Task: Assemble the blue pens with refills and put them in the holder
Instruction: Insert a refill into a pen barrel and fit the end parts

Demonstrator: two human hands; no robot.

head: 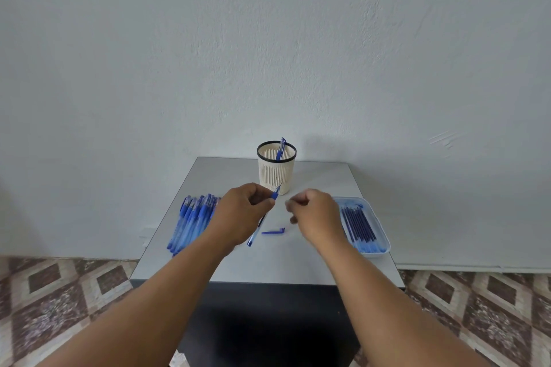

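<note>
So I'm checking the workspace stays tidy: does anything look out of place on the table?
Only a loose blue pen cap lying alone on the table, between the hands, apart from the pen pile and refill tray. It probably belongs to the pen in the left hand.

A small grey square-topped bench (pixel 313 262) stands against a plain, rough-plastered pale wall (pixel 268 39), on a brown-and-cream diamond-patterned tiled floor (pixel 59 292).

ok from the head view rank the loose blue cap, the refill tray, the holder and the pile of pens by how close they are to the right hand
From the right hand:
1. Loose blue cap, on the table just to its left and a little nearer the person.
2. Refill tray, beside it at the table's right edge; close to the cap's rank, hard to split.
3. Holder, behind it, toward the wall.
4. Pile of pens, across the table, past the left hand.
</note>
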